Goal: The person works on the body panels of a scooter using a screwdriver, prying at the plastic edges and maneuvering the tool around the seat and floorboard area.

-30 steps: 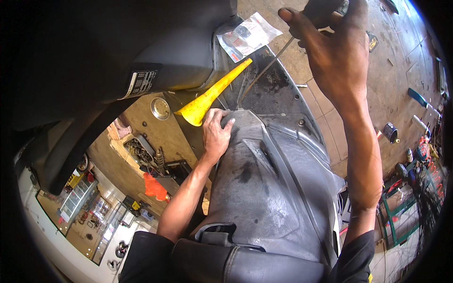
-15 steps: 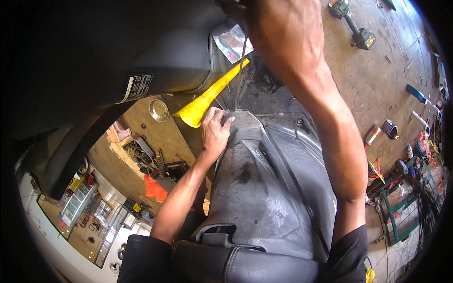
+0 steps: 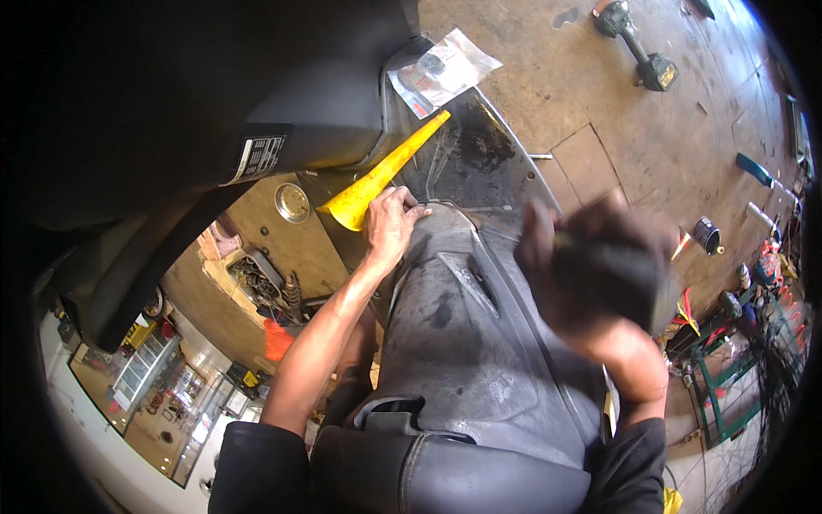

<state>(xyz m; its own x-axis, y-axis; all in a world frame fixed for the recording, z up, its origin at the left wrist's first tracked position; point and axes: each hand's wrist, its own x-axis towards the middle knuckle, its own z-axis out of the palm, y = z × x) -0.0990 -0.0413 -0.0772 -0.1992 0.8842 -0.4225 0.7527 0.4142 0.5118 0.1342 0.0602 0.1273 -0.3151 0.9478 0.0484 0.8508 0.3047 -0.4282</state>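
A long dark grey plastic body panel of a scooter stretches away in front of me. At its narrow far end my left hand is closed on the panel's edge, with bent fingers on the left side and the thumb over the top. Just beyond those fingers lies a yellow funnel, its narrow end pointing far right. Above the panel's right side, my right hand is smeared by motion. A dark blurred shape shows at it; I cannot tell whether it is held.
A clear plastic packet rests on the dark footboard. On the floor at far right is a cordless power tool. A round metal dish and a tray of metal parts are at left. The seat is nearest me.
My right hand has swept back and down from the far end to the panel's right side. The thin rod seen under it earlier no longer shows there. The left hand stays at the panel's tip.
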